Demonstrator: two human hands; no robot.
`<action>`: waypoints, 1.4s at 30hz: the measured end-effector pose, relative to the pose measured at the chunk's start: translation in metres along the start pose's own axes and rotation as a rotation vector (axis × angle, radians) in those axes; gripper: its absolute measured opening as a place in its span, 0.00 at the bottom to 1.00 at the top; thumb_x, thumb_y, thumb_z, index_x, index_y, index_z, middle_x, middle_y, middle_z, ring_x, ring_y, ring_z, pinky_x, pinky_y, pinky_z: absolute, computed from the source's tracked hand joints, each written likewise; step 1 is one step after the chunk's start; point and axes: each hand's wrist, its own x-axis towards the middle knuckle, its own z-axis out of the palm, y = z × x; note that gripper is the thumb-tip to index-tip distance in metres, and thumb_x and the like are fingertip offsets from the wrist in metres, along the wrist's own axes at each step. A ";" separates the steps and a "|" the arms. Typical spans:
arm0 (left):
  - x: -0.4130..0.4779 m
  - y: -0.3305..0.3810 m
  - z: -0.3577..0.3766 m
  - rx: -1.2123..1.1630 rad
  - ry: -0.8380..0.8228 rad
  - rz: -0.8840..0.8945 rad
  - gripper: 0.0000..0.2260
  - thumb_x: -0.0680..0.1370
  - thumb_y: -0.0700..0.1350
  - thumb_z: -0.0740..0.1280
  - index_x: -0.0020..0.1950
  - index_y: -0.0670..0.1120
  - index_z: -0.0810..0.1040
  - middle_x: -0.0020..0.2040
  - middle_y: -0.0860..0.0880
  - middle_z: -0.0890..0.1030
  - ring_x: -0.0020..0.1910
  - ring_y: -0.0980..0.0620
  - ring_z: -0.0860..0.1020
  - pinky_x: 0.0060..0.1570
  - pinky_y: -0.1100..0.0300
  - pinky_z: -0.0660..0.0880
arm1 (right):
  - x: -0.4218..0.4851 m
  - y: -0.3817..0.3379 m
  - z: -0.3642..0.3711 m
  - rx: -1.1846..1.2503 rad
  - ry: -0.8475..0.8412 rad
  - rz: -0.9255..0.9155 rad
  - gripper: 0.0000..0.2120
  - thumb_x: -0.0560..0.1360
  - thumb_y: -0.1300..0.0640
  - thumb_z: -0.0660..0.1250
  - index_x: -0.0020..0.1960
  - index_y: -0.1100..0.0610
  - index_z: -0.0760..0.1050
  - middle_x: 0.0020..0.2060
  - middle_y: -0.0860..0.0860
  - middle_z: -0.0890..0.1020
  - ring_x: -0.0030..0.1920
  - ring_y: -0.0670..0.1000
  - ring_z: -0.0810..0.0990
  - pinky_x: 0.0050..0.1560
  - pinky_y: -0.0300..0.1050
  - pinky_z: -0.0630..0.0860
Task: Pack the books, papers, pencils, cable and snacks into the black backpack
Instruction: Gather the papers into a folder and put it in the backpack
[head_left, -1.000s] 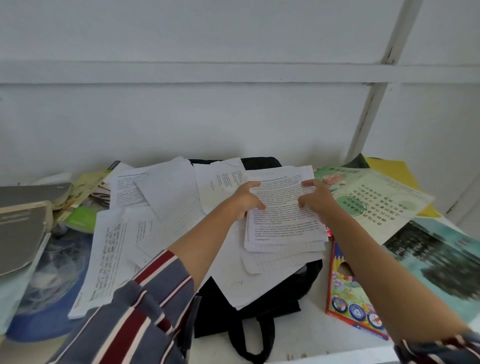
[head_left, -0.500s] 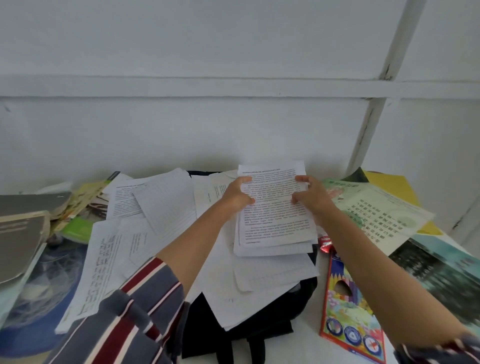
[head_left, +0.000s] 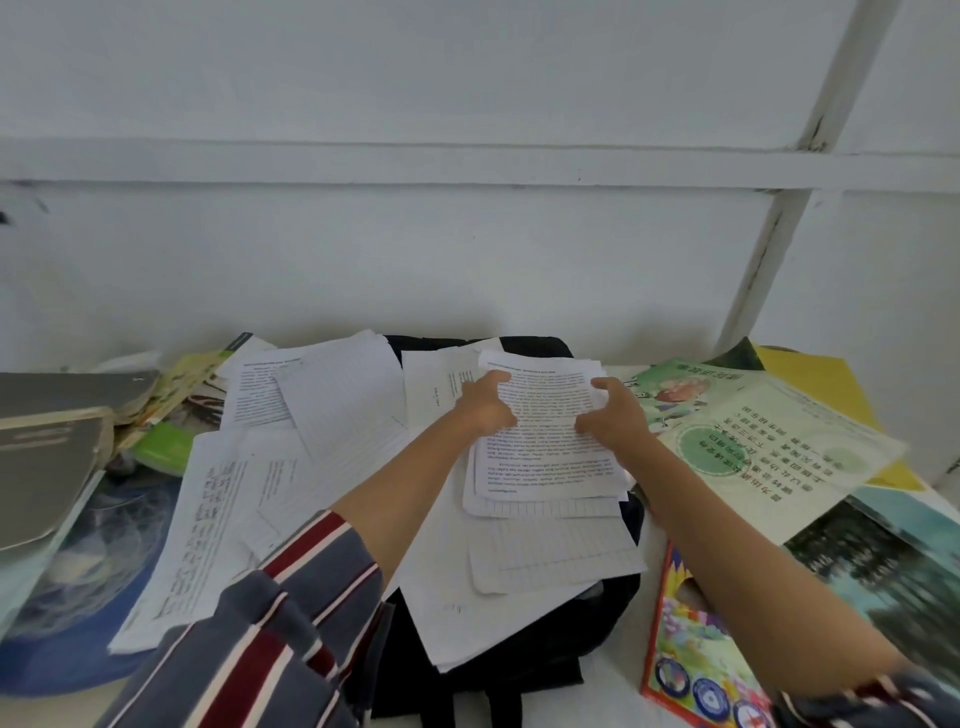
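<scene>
White printed sheets form a small stack (head_left: 550, 447) lying on top of the black backpack (head_left: 519, 654), which serves as the reference point for this record. Left hand (head_left: 485, 405) grasps the stack's left edge, thumb over the printed face and fingers curled under. Right hand (head_left: 615, 415) grasps the stack's right edge in the same manner, thumb on top. Both forearms reach over the backpack from the near side; a striped sleeve (head_left: 270, 634) covers the left upper arm.

Beneath the held stack, further lined and plain sheets (head_left: 524, 577) rest across the backpack's upper face, overhanging its near end. More loose papers (head_left: 249, 493) spread to the left of the backpack, overlapping one another. Farther left of these lie a blue book (head_left: 78, 587) and grey books (head_left: 41, 457), stacked; a green item (head_left: 161, 449) shows among them, type not determinable.

To the right of the backpack, just beside it, lies a colourful pencil box (head_left: 691, 644), partly crossed by the right forearm. Beyond it, a pale green printed booklet (head_left: 769, 441) rests on a yellow sheet (head_left: 826, 384), and a book with a dark landscape cover (head_left: 893, 561) lies at the far right. The backpack's opening is hidden under the papers; whether it is zipped cannot be told.
</scene>
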 end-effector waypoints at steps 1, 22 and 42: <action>0.000 0.000 0.001 -0.013 0.011 0.008 0.31 0.73 0.34 0.68 0.73 0.47 0.62 0.72 0.43 0.64 0.73 0.43 0.58 0.71 0.50 0.61 | -0.001 0.001 0.000 0.001 0.014 -0.007 0.30 0.71 0.70 0.66 0.70 0.59 0.63 0.63 0.58 0.72 0.60 0.57 0.73 0.52 0.44 0.70; -0.081 0.009 -0.012 -0.090 -0.086 -0.153 0.24 0.77 0.34 0.64 0.73 0.44 0.64 0.70 0.43 0.67 0.66 0.44 0.69 0.63 0.54 0.68 | -0.055 -0.011 -0.020 -0.107 -0.215 -0.066 0.29 0.70 0.71 0.66 0.69 0.58 0.67 0.66 0.58 0.69 0.62 0.59 0.72 0.60 0.45 0.70; -0.099 -0.001 0.037 -0.108 0.141 -0.196 0.30 0.72 0.36 0.70 0.72 0.47 0.64 0.68 0.42 0.67 0.65 0.43 0.68 0.65 0.51 0.69 | -0.073 -0.001 -0.029 -0.050 -0.274 0.109 0.25 0.69 0.72 0.65 0.65 0.61 0.68 0.63 0.60 0.70 0.60 0.61 0.71 0.57 0.52 0.72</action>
